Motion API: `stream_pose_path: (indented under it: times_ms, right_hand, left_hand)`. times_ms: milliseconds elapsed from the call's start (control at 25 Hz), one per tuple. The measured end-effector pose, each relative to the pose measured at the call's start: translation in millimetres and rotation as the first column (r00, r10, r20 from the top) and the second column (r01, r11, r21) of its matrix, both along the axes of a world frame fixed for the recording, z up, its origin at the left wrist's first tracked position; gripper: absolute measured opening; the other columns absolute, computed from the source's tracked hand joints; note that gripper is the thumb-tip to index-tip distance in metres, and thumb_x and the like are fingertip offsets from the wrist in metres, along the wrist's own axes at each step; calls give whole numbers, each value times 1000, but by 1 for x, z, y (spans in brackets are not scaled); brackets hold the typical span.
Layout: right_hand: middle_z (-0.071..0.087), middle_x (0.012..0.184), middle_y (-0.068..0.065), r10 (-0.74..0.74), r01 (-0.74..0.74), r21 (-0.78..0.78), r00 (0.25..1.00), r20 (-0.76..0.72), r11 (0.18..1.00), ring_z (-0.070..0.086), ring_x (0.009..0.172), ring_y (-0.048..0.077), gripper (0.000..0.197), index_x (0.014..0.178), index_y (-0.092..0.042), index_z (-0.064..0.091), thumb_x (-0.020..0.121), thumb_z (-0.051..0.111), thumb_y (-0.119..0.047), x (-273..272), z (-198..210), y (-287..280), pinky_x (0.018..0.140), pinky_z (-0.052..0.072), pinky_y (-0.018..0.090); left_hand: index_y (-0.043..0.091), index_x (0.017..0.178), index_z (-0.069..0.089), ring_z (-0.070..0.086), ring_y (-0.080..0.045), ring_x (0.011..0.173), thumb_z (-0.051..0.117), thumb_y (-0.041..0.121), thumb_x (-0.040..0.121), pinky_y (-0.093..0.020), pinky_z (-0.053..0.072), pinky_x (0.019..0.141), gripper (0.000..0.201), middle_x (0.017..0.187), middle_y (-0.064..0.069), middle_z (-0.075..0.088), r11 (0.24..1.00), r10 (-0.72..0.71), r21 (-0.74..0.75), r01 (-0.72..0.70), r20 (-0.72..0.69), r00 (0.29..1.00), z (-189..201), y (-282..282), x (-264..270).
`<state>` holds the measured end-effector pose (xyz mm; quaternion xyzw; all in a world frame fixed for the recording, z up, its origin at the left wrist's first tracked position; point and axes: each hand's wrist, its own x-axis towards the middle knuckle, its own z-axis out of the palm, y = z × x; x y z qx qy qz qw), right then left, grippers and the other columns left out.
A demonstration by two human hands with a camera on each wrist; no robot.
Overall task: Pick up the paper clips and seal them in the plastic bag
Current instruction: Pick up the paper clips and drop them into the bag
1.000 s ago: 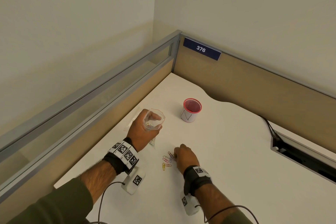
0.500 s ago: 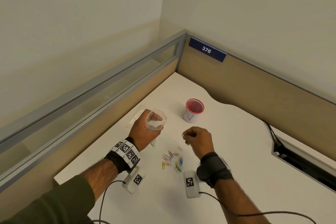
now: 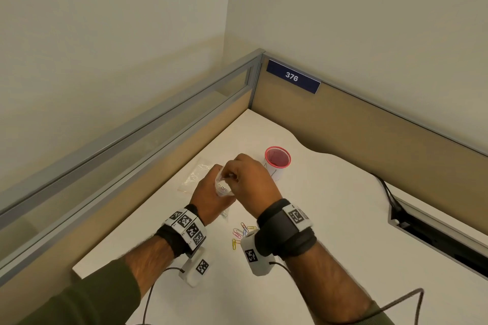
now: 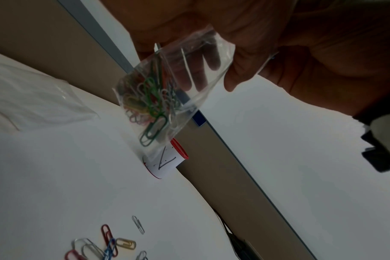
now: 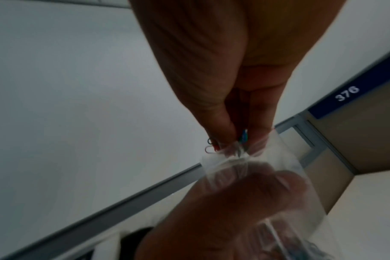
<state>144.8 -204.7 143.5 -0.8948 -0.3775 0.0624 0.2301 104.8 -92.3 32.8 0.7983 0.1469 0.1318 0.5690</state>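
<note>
My left hand (image 3: 211,194) grips a small clear plastic bag (image 3: 224,188) above the white desk (image 3: 330,219), its mouth facing up. In the left wrist view the bag (image 4: 200,58) holds several coloured paper clips (image 4: 149,100) at its bottom. My right hand (image 3: 233,175) is right over the bag's mouth. The right wrist view shows its fingertips (image 5: 225,133) pinching a few clips (image 5: 244,136) at the bag's rim (image 5: 223,159). Several loose clips (image 3: 241,232) lie on the desk below my right wrist, seen also as loose clips (image 4: 109,244) in the left wrist view.
A red-rimmed cup (image 3: 277,163) with a white label stands just behind my hands. Other clear bags (image 3: 195,177) lie flat on the desk to the left. Low partition walls close the desk's left and back sides. A cable slot (image 3: 422,229) opens at the right.
My right hand has left the loose clips with a few pinched in its fingers and risen leftward to the bag's mouth. My left hand has kept the bag in place.
</note>
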Motion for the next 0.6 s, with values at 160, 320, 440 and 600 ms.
stream_pose_path:
  times_ms: [160, 320, 440, 600]
  right_hand:
    - [62, 104, 4, 28, -28, 1, 999, 37, 1000, 59, 91, 19, 17, 104, -14, 69, 91, 58, -14, -4, 12, -6, 80, 53, 28]
    - [67, 95, -2, -138, 135, 237, 990, -5, 962, 60, 86, 11, 13, 97, -14, 70, 91, 59, -10, 21, 3, -33, 80, 50, 20]
    - [69, 106, 1, -319, 318, -22, 942, -102, 948, 64, 96, 17, 19, 102, -15, 71, 91, 57, -10, 54, -61, -59, 91, 52, 28]
    - [55, 129, 9, -365, 260, -417, 911, -193, 871, 53, 120, 26, 33, 123, -14, 59, 92, 49, -7, 52, -139, -76, 104, 42, 32]
  left_hand:
    - [23, 109, 57, 63, 0, 93, 80, 12, 78, -23, 51, 83, 40, 97, 13, 64, 1000, -9, 6, 9, 36, 999, 0, 2, -2]
    - [24, 105, 59, 64, -10, 111, 78, 16, 81, -27, 52, 94, 32, 108, 6, 68, 998, -38, -39, 41, 81, 996, 0, 9, -10]
    - [24, 105, 60, 64, -9, 113, 79, 17, 81, -30, 53, 97, 31, 110, 5, 68, 997, -35, -62, 41, 88, 996, -1, 16, -14]
    - [24, 104, 61, 64, -10, 113, 79, 26, 78, -38, 55, 98, 32, 110, 4, 69, 996, -33, -75, 40, 93, 995, -2, 27, -18]
